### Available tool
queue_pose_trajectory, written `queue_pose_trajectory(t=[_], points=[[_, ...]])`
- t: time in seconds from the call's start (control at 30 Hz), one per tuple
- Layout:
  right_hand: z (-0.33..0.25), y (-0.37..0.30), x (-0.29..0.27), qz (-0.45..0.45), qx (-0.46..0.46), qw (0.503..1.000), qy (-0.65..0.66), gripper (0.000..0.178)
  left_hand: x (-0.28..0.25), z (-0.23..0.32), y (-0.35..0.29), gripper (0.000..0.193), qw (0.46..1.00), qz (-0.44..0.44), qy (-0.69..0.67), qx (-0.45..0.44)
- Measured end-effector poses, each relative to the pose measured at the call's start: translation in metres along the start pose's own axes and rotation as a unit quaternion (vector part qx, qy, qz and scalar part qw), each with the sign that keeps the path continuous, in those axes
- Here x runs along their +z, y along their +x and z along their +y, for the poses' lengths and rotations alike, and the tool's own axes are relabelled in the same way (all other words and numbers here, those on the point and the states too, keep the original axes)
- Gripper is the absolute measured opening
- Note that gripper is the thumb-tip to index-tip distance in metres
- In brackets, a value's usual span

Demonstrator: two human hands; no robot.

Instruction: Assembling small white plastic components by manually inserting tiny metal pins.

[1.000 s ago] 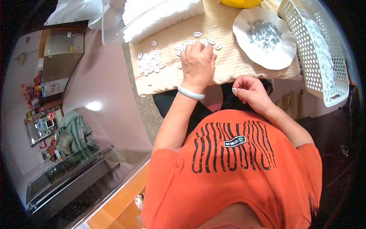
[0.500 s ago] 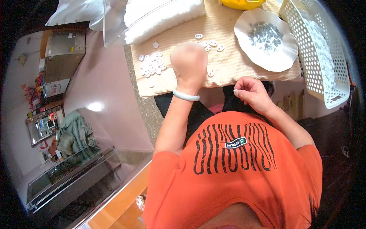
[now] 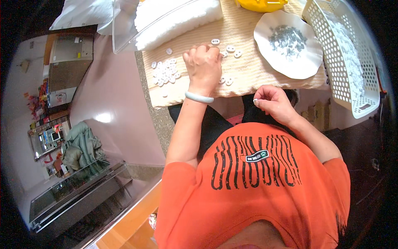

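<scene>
My left hand (image 3: pixel 202 68) rests knuckles up on the cream ribbed cloth (image 3: pixel 244 31), fingers curled under. Its fingertips are hidden, so whatever they hold is out of sight. Just left of it lies a cluster of small white oval pieces (image 3: pixel 166 74) with holes. Several loose white pieces (image 3: pixel 237 54) are scattered to its right. Off the table's near edge, my right hand (image 3: pixel 273 103) pinches a tiny whitish piece (image 3: pixel 256 100) between thumb and forefinger. Beyond that hand, a white wavy-rimmed plate (image 3: pixel 306 71) bears a heap of small grey, shiny pieces (image 3: pixel 288 39).
At the far left of the table stands a clear plastic box (image 3: pixel 123 31) full of white pieces (image 3: pixel 178 31). A white perforated basket (image 3: pixel 339 68), holding more pale pieces, leans along the right side. Part of a yellow object (image 3: pixel 263 4) shows at the far edge.
My left hand has shifted slightly left, and its blurred fist now shows as curled fingers on the cloth. Another loose white piece has come into view beside it. My right hand has hardly moved.
</scene>
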State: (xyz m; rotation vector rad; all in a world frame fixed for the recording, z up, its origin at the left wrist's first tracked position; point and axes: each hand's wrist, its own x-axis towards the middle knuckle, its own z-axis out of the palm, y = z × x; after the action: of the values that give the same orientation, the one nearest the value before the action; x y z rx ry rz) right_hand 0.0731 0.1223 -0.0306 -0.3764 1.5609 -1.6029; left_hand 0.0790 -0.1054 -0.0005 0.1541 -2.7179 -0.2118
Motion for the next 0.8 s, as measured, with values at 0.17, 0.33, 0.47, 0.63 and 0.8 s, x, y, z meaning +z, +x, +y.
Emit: queue_pose_trajectory(t=[0.17,0.33,0.47,0.63,0.8], points=[[0.0,0.0,0.001,0.003,0.001,1.0,-0.017,0.006,-0.011,-0.008,-0.002,0.009,0.998,0.066,-0.013,0.012],[0.001,0.001,0.001,0.0,-0.012,1.0,-0.019,0.006,-0.021,-0.006,-0.006,0.008,0.97,0.044,-0.224,-0.088],[0.002,0.001,0.003,-0.001,-0.005,1.0,0.003,0.006,-0.016,0.0,-0.011,0.009,0.958,0.054,-0.269,-0.083],[-0.008,-0.003,0.007,-0.004,0.018,0.998,0.061,0.006,-0.01,0.028,-0.019,0.008,0.97,0.004,-0.243,-0.008],[-0.008,-0.004,0.004,-0.009,0.032,0.996,0.079,0.006,-0.008,0.032,-0.019,0.005,0.994,-0.024,-0.102,0.038]])
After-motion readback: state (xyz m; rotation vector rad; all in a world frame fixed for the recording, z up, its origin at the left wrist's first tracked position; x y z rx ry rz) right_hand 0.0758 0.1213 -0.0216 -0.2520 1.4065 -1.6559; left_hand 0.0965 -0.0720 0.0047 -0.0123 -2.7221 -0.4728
